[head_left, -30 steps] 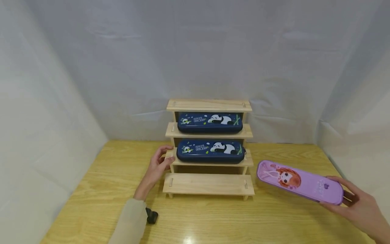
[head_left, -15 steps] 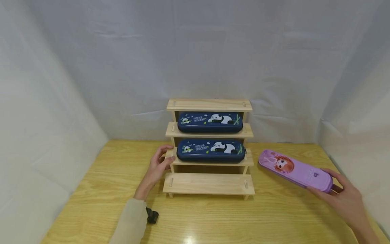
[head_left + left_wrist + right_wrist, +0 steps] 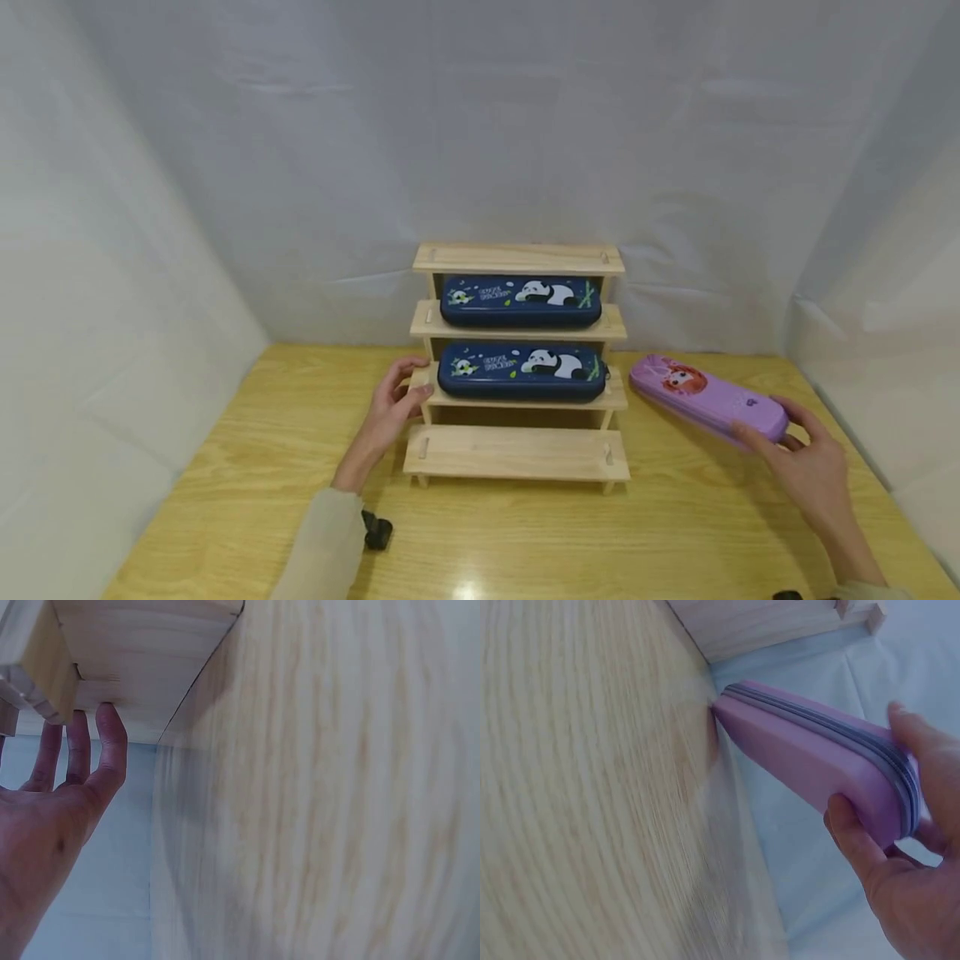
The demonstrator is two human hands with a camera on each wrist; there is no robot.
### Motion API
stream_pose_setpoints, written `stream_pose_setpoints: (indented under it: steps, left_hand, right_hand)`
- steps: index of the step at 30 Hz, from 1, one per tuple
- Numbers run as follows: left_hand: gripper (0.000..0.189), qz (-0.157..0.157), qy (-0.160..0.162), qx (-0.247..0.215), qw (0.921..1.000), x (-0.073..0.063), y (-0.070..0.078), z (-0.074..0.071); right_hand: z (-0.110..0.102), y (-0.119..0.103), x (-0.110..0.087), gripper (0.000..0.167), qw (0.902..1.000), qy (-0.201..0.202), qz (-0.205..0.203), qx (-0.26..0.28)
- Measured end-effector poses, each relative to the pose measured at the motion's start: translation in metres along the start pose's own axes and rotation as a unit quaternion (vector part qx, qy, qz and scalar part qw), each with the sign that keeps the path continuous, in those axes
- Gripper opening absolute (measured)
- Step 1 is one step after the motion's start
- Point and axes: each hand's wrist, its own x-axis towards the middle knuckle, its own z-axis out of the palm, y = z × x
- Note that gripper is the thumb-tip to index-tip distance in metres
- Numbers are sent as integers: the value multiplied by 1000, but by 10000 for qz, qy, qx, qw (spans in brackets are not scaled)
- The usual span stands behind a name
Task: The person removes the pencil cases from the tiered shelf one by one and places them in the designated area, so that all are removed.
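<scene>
A stepped wooden rack [image 3: 517,454] stands on the table. My left hand [image 3: 388,408] holds its left side, thumb on the end of the second step from the bottom. In the left wrist view, the fingers [image 3: 112,746] of that hand reach to the rack's side panel. Two navy panda pencil cases, an upper one [image 3: 517,312] and a lower one [image 3: 495,385], lie on the middle steps. To the right of the rack, my right hand [image 3: 813,467] grips a purple pencil case [image 3: 720,404] with a girl's picture by its near end. Its far end tilts down close to the table [image 3: 592,787].
The top board [image 3: 517,260] and the bottom step of the rack carry nothing. White sheeting [image 3: 517,125] hangs behind the table and along both sides. A black wrist-camera piece [image 3: 378,532] juts from the left sleeve.
My right hand has carried the purple pencil case leftward and farther from me, turning it so its far end dips. The left hand has stayed at the rack.
</scene>
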Motion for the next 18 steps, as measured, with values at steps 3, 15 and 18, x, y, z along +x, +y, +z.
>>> stream_pose_setpoints:
  steps: [3, 15, 18]
  left_hand:
    - [40, -23, -8, 16, 10000, 0, 1, 0]
    - [40, -38, -13, 3, 10000, 0, 1, 0]
    - [40, -20, -9, 7, 10000, 0, 2, 0]
  right_hand:
    - [0, 3, 0, 61, 9943, -395, -58, 985]
    - [1, 10, -12, 59, 9732, -1235, -1122, 1581]
    - [4, 10, -14, 60, 9833, -1257, -1059, 786]
